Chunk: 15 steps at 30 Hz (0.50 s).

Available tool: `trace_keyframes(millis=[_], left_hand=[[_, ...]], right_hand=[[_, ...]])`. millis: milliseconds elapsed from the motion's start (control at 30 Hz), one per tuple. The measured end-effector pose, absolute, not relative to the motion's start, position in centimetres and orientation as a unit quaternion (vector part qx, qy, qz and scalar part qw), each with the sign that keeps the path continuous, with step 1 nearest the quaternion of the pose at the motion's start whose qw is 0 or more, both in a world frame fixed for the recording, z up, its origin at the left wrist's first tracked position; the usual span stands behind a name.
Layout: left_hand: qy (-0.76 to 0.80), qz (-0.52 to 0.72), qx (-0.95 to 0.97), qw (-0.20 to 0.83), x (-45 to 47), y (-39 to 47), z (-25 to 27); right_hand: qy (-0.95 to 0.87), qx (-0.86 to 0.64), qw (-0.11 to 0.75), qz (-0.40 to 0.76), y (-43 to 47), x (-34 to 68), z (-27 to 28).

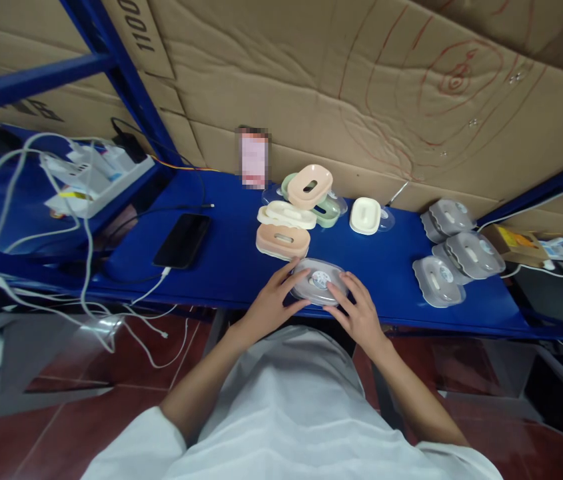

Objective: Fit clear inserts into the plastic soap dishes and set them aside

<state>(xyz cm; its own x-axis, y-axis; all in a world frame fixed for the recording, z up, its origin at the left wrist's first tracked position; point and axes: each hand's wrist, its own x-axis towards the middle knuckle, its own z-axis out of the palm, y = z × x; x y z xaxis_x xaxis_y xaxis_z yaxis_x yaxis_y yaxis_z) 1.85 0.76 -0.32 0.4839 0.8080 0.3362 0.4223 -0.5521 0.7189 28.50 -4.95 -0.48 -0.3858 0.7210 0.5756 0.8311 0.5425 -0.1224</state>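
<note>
At the front edge of the blue table, a lidded soap box (314,291) with a clear cover and a round sticker lies between my hands. My left hand (276,299) grips its left end, fingers on the cover and thumb at the near edge. Around its right end curves my right hand (358,310), with fingertips on the cover beside the sticker. Just beyond lies a peach soap dish (282,241). Behind that are cream soap dishes (288,215), and another peach dish (310,187) rests on a green dish (328,212).
A cream dish (365,216) sits by a clear lid. Several lidded soap boxes (475,255) are piled at the right. On the left lie a black phone (182,241) with a white cable and a cluttered power strip (118,187). A cardboard wall (286,80) closes the back.
</note>
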Motion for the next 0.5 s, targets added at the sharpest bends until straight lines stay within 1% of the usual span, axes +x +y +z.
trace_keyframes(millis=[133, 267, 400, 500], left_hand=[[0.381, 0.333, 0.812, 0.292, 1.8, 0.7, -0.4], [0.385, 0.337, 0.805, 0.299, 1.9, 0.6, -0.4], [0.389, 0.332, 0.804, 0.303, 2.0, 0.5, -0.2], [0.391, 0.325, 0.809, 0.294, 2.1, 0.4, 0.0]], right_hand=[[-0.816, -0.483, 0.295, -0.122, -5.1, 28.4, 1.1], [-0.730, -0.593, 0.287, -0.179, -5.1, 30.3, 2.6], [-0.612, -0.727, 0.211, -0.229, -4.1, 33.5, 2.8], [-0.566, -0.776, 0.158, -0.228, -1.9, 35.7, 2.6]])
